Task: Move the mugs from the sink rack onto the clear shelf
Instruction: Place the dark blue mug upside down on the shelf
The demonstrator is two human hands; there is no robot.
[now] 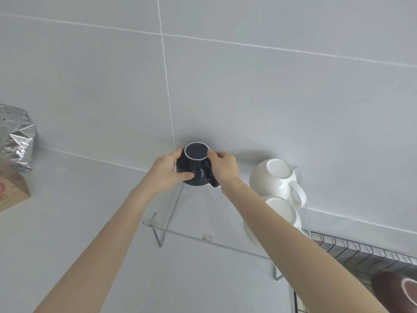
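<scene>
The tiled wall (270, 86) fills most of the view, and the pale worktop (67, 222) runs along its foot. A clear shelf (194, 213) stands on the worktop against the wall, with the wire sink rack (361, 251) just beside its right end. At the worktop's left edge sit a foil bag (17, 136) and a brown paper bag (11, 190).

On the shelf's right end two white mugs (274, 177) rest upside down, one near the back edge, the other (279, 213) toward the front. A brown mug (397, 290) lies in the rack, so the job looks partly done.

The black mug (194, 166) is upside down at the shelf's back left corner, close to the wall; whether its rim already touches the shelf cannot be told. The left hand (167, 172) wraps its left side, thumb pressed on the front. The right hand (223, 168) closes on the right side by the handle, a fingertip on the base ring.

The mug is probably glazed ceramic: stiff, fairly heavy, smooth and perhaps slippery if wet, and liable to chip against the hard shelf. Holding the body on both sides, or the handle, looks the safest grip, with a gentle set-down.
</scene>
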